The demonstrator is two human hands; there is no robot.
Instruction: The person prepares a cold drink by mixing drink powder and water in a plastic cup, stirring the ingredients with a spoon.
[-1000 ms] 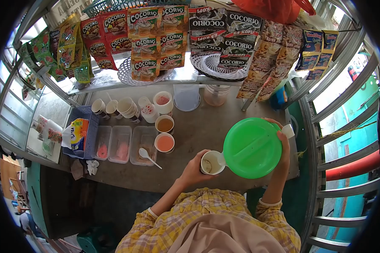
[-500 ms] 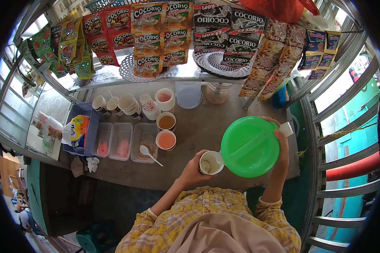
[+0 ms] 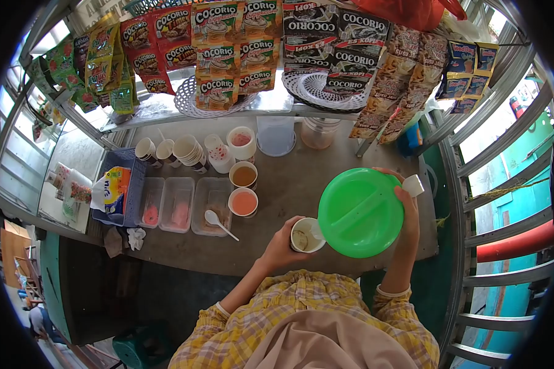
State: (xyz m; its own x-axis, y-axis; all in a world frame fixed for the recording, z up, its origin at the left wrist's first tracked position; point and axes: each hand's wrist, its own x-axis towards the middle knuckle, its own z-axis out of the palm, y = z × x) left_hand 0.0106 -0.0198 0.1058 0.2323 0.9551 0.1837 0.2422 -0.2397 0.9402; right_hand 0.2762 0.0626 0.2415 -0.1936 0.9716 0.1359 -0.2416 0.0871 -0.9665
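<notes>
My left hand (image 3: 281, 246) is wrapped round a paper cup (image 3: 307, 236), whose inside shows a pale content at the bottom. In my right hand (image 3: 409, 206) is a pitcher with a round green lid (image 3: 361, 213); part of its white handle (image 3: 413, 186) shows beside my fingers. The pitcher's spout meets the cup's rim at the lid's left side. The lid hides the pitcher's body. Left of the cup, a cup of pink drink (image 3: 243, 202) and a cup of brown drink (image 3: 244, 175) stand on the table (image 3: 277, 184).
Three clear trays, one with a white spoon (image 3: 220, 225) on it, lie beside a blue basket (image 3: 135, 184). Stacked paper cups (image 3: 189, 152) and a clear container (image 3: 276, 136) stand farther back. Sachet strips (image 3: 237, 46) hang above. Metal bars (image 3: 505, 172) line the right side.
The pitcher and my right hand have shifted slightly left. My left hand still holds the cup, nearly unmoved.
</notes>
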